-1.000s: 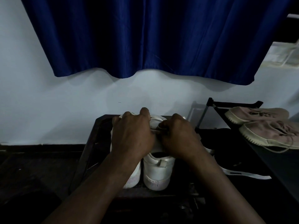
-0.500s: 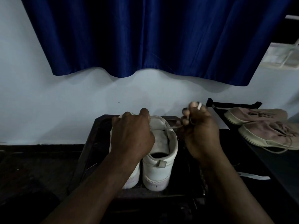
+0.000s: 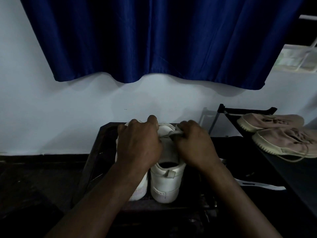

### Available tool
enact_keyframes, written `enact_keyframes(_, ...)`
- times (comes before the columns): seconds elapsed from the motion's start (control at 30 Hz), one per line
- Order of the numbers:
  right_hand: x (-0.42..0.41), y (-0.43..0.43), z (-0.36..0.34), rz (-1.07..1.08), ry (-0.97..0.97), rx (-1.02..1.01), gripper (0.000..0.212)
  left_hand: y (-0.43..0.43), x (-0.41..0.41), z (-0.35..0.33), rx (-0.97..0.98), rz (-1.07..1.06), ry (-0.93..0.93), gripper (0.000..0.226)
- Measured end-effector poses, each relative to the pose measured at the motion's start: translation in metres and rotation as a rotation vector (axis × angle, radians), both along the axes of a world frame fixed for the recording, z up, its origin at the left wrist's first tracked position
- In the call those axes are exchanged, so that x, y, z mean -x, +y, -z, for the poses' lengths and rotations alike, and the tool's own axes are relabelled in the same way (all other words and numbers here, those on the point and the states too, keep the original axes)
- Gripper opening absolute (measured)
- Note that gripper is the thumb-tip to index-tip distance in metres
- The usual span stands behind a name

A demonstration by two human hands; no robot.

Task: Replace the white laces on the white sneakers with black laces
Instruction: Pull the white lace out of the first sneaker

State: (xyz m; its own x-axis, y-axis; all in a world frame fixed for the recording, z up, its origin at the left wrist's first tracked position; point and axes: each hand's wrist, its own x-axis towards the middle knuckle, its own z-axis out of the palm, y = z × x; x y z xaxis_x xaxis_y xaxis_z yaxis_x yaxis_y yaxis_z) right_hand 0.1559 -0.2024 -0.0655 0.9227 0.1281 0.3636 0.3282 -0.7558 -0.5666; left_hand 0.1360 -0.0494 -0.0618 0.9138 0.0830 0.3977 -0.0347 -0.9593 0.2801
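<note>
right hand [image 3: 193, 145] fingers [image 3: 186, 125] are curled tight, pinching a white strip [image 3: 176, 132] at the front of the right sneaker [image 3: 165, 182]. left hand [image 3: 139, 143] fingers curl over the left sneaker [image 3: 141, 189] toe. both white shoes stand side by side, heels nearest, on a dark stand [image 3: 96, 148].

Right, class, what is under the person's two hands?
Two white sneakers, side by side, heels toward the camera. The left hand grips one sneaker's front; the right hand pinches a white lace. The eyelets are covered by the hands.
</note>
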Motion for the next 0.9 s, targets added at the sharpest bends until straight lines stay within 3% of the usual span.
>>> enact_keyframes(0.13, -0.001, -0.007, -0.013, -0.023, 0.072, -1.226, 0.019, -0.002, 0.001, -0.003, 0.000, -0.012, 0.040, 0.030)
enact_keyframes(0.2, -0.001, -0.022, -0.023, -0.070, 0.100, -1.588, 0.023, -0.004, 0.002, -0.004, -0.002, -0.019, 0.054, 0.031)
enact_keyframes(0.23, -0.001, -0.028, -0.026, -0.094, 0.161, -1.626, 0.023, -0.004, 0.002, -0.005, -0.007, -0.018, 0.061, 0.031)
enact_keyframes(0.37, -0.002, -0.032, -0.013, -0.064, 0.385, -1.268, 0.016, -0.005, 0.001, -0.008, -0.013, 0.007, 0.161, 0.035)
enact_keyframes(0.53, -0.001, -0.032, 0.002, 0.001, 0.273, -0.735, 0.009, -0.010, -0.006, -0.017, -0.004, 0.072, 0.304, 0.033)
enact_keyframes(0.63, 0.002, -0.035, 0.008, 0.031, 0.192, -0.365, 0.019, -0.013, -0.013, -0.018, 0.017, 0.073, 0.304, 0.024)
enact_keyframes(0.73, 0.009, -0.038, 0.005, 0.013, 0.213, -0.001, 0.016, -0.017, -0.016, -0.017, -0.043, 0.074, 0.306, 0.025)
enact_keyframes(0.8, 0.017, -0.039, 0.000, -0.031, 0.213, 0.081, 0.013, -0.019, -0.017, -0.017, -0.073, 0.075, 0.325, 0.029)
enact_keyframes(0.9, 0.025, -0.039, -0.007, -0.065, 0.080, 0.043, 0.026, -0.021, -0.018, -0.015, -0.097, 0.092, 0.312, 0.029)
